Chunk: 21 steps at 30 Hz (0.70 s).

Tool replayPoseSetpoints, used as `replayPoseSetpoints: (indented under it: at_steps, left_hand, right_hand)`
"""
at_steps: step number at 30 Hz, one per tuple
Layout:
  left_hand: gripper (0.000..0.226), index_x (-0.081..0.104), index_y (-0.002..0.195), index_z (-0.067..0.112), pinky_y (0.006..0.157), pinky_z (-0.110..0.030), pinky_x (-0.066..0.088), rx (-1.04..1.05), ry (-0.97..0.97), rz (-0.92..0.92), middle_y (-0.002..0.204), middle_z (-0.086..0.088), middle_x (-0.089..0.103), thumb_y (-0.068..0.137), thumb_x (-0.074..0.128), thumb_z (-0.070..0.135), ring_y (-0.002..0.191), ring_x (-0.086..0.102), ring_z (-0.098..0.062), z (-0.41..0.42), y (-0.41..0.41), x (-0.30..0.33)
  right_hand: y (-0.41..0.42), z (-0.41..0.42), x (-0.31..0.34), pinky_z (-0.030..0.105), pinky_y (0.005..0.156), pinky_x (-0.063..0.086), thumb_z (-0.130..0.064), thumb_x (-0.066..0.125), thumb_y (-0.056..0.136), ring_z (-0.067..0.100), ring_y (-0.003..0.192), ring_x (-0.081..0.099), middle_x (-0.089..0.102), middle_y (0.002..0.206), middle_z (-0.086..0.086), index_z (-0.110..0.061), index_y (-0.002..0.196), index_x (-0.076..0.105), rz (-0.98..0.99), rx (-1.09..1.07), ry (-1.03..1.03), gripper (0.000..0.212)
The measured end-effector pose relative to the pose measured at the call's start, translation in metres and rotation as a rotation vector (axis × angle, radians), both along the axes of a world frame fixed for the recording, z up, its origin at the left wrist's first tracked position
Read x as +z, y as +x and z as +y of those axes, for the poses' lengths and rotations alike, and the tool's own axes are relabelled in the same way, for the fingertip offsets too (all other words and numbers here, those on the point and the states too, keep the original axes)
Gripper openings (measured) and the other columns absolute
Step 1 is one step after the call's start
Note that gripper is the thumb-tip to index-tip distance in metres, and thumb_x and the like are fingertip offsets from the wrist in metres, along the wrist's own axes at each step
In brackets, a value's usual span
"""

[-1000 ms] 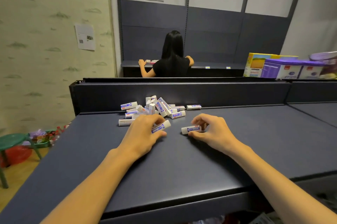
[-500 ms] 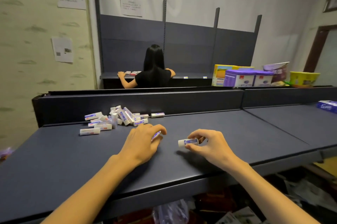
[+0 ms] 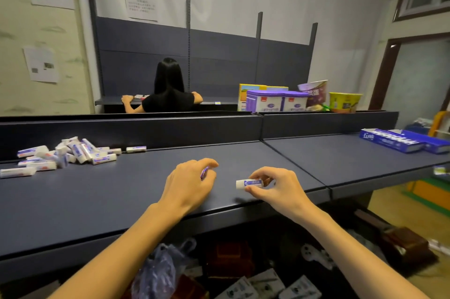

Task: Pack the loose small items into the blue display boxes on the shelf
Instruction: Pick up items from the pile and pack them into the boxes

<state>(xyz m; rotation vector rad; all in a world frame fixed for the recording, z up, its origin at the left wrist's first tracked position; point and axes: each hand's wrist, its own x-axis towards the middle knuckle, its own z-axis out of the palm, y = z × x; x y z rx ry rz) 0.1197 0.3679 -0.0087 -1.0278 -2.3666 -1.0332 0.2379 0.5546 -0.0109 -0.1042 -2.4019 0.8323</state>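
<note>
Now I am carrying one small tube pinched in my right hand and another (mostly hidden) under my curled left hand, heading probably toward the blue display boxes far right, while the pile is lying left.

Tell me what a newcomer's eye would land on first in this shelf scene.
First, the two hands at the centre of the dark shelf: the right hand pinches a small white tube, the left hand curls over another. Then the pile of white tubes at far left and the blue display boxes at far right.
</note>
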Motion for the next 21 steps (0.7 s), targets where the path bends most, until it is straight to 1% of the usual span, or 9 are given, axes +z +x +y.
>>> replayPoseSetpoints:
  at_steps: [2, 3, 4, 7, 9, 13, 16, 18, 21]
  left_hand:
    - [0.034, 0.066, 0.114, 0.030, 0.077, -0.032, 0.050, -0.001, 0.019, -0.027, 0.091, 0.003, 0.068, 0.092, 0.041, 0.028, 0.084, 0.060, -0.019, 0.022, 0.013, 0.002]
    - [0.039, 0.065, 0.117, 0.030, 0.079, -0.035, 0.051, -0.009, 0.013, -0.026, 0.095, 0.001, 0.069, 0.090, 0.037, 0.028, 0.087, 0.061, -0.021, 0.032, 0.018, 0.004]
    - [0.040, 0.064, 0.120, 0.028, 0.082, -0.037, 0.052, -0.019, -0.006, -0.016, 0.100, 0.000, 0.069, 0.090, 0.037, 0.025, 0.091, 0.061, -0.022, 0.042, 0.022, 0.005]
    - [0.048, 0.058, 0.129, 0.025, 0.088, -0.041, 0.051, -0.058, -0.086, 0.021, 0.110, -0.006, 0.066, 0.089, 0.044, 0.001, 0.097, 0.060, -0.026, 0.070, 0.026, 0.008]
    - [0.053, 0.054, 0.132, 0.025, 0.089, -0.040, 0.051, -0.060, -0.143, 0.045, 0.112, -0.006, 0.065, 0.088, 0.047, -0.003, 0.099, 0.058, -0.026, 0.086, 0.027, 0.009]
    - [0.044, 0.050, 0.134, 0.027, 0.086, -0.035, 0.049, -0.050, -0.248, 0.113, 0.114, -0.002, 0.065, 0.094, 0.051, 0.009, 0.103, 0.057, -0.024, 0.120, 0.022, 0.008]
    - [0.031, 0.053, 0.128, 0.032, 0.081, -0.032, 0.047, -0.061, -0.282, 0.171, 0.113, 0.006, 0.067, 0.096, 0.053, 0.031, 0.104, 0.058, -0.021, 0.151, 0.020, 0.007]
    - [0.029, 0.053, 0.125, 0.036, 0.076, -0.029, 0.043, -0.044, -0.335, 0.231, 0.111, 0.006, 0.066, 0.096, 0.048, 0.042, 0.101, 0.058, -0.019, 0.174, 0.022, 0.007]
    - [0.031, 0.053, 0.124, 0.039, 0.072, -0.028, 0.031, -0.021, -0.407, 0.284, 0.102, 0.003, 0.047, 0.095, 0.047, 0.047, 0.087, 0.045, -0.016, 0.209, 0.022, 0.007]
  right_hand:
    - [0.011, 0.022, -0.002, 0.010, 0.064, 0.043, -0.029, 0.078, 0.078, 0.001, 0.073, 0.057, 0.066, 0.081, -0.011, -0.017, 0.094, 0.073, -0.005, -0.012, 0.008, 0.020]
    - [0.015, 0.031, -0.003, 0.011, 0.065, 0.043, -0.029, 0.078, 0.078, 0.003, 0.073, 0.057, 0.066, 0.080, -0.011, -0.017, 0.093, 0.073, -0.006, -0.014, 0.010, 0.020]
    - [0.019, 0.040, -0.003, 0.011, 0.065, 0.044, -0.030, 0.078, 0.077, 0.005, 0.074, 0.057, 0.067, 0.081, -0.011, -0.017, 0.092, 0.073, -0.009, -0.015, 0.008, 0.020]
    - [0.027, 0.065, -0.002, 0.011, 0.067, 0.045, -0.031, 0.078, 0.077, 0.005, 0.077, 0.058, 0.068, 0.084, -0.009, -0.018, 0.093, 0.073, -0.012, -0.017, -0.001, 0.021]
    - [0.031, 0.081, -0.001, 0.011, 0.067, 0.045, -0.031, 0.078, 0.077, 0.005, 0.077, 0.058, 0.068, 0.085, -0.009, -0.019, 0.094, 0.072, 0.001, -0.025, -0.013, 0.022]
    - [0.038, 0.112, 0.000, 0.010, 0.067, 0.046, -0.030, 0.078, 0.077, 0.006, 0.078, 0.059, 0.068, 0.085, -0.009, -0.018, 0.094, 0.072, 0.022, -0.044, -0.041, 0.023]
    - [0.043, 0.140, 0.001, 0.010, 0.064, 0.044, -0.027, 0.079, 0.077, 0.004, 0.074, 0.059, 0.068, 0.084, -0.008, -0.017, 0.094, 0.072, 0.031, -0.054, -0.047, 0.021]
    - [0.046, 0.162, 0.001, 0.009, 0.063, 0.043, -0.025, 0.079, 0.077, 0.002, 0.073, 0.058, 0.068, 0.083, -0.008, -0.017, 0.093, 0.072, 0.035, -0.067, -0.052, 0.020]
    - [0.048, 0.200, 0.002, 0.009, 0.063, 0.042, -0.024, 0.079, 0.076, 0.000, 0.074, 0.057, 0.067, 0.080, -0.010, -0.017, 0.090, 0.072, 0.036, -0.087, -0.052, 0.018]
